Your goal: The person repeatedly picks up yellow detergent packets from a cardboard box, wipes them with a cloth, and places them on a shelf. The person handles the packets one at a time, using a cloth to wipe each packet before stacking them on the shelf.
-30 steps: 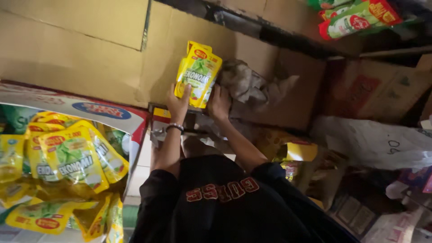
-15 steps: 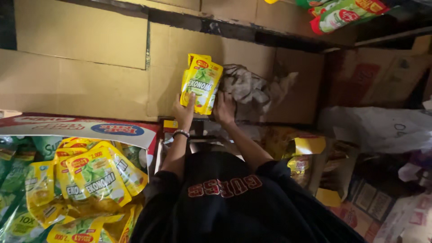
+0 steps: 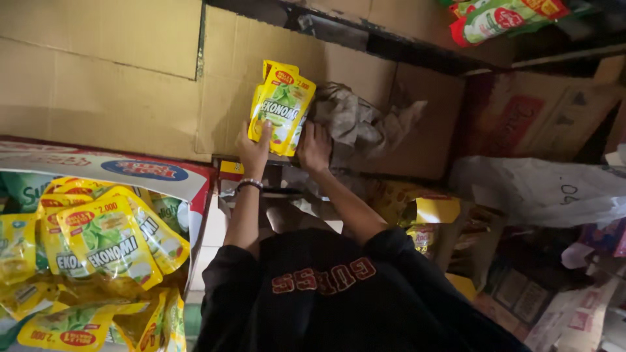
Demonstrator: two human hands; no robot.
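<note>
Since the earlier frames, little is changed: the yellow pouches (image 3: 282,107) are kept at the same spot against the cardboard wall (image 3: 98,78), only the view is shifted slightly. Largest first: flattened cardboard is seen across the top, an open carton (image 3: 104,171) packed with matching yellow pouches is at lower left, a white sack (image 3: 548,189) is at right, and crumpled grey paper (image 3: 358,124) is just beside the held stack. The small stack is held upright between both hands. The left hand (image 3: 254,146) is wrapped around its lower left edge, fingers closed on it; the right hand (image 3: 314,146) is pressed to the lower right edge. Step judged: the stack is being squared up or placed. Next, a steady two-handed grip is called for so no pouch slips out.
</note>
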